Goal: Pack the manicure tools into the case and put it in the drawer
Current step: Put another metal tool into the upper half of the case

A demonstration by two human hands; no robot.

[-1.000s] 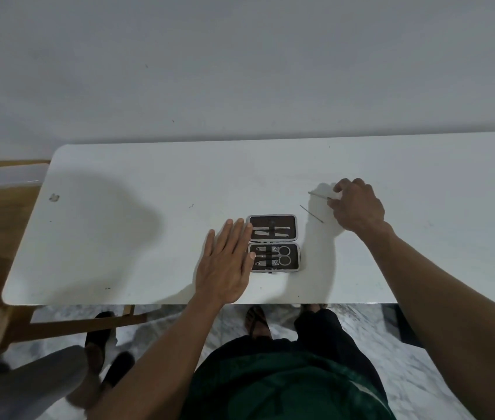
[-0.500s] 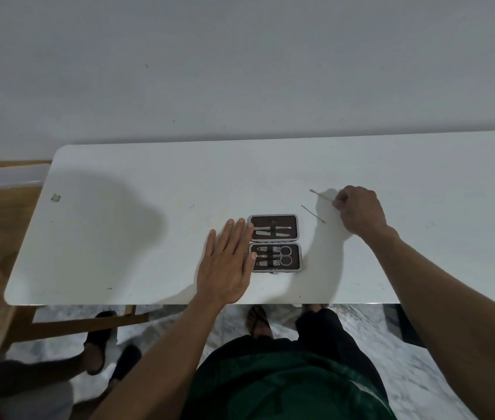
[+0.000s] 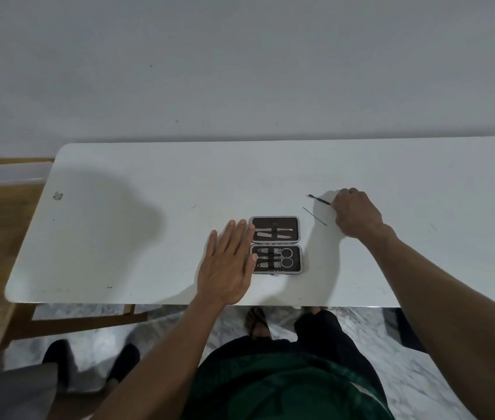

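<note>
An open manicure case [image 3: 275, 244] with a brown lining lies on the white table [image 3: 149, 237], near its front edge. Tweezers and a file sit strapped in its far half; scissors and clippers fill the near half. My left hand [image 3: 228, 265] lies flat, fingers spread, against the case's left edge. My right hand [image 3: 355, 213] is closed to the right of the case, pinching the end of a thin dark metal tool [image 3: 319, 199] that sticks out to the left. A second thin needle-like tool [image 3: 314, 216] lies loose on the table between that hand and the case.
The table ends at a grey wall behind it. A wooden surface with a clear plastic box [image 3: 13, 177] stands at the left. Another person's dark shoes [image 3: 58, 356] are on the marble floor at lower left. My own legs and sandal show under the table's front edge.
My right hand has drawn slightly right and toward me with the thin tool in its fingers. The left hand and the case have stayed put. The person at lower left shifted.
</note>
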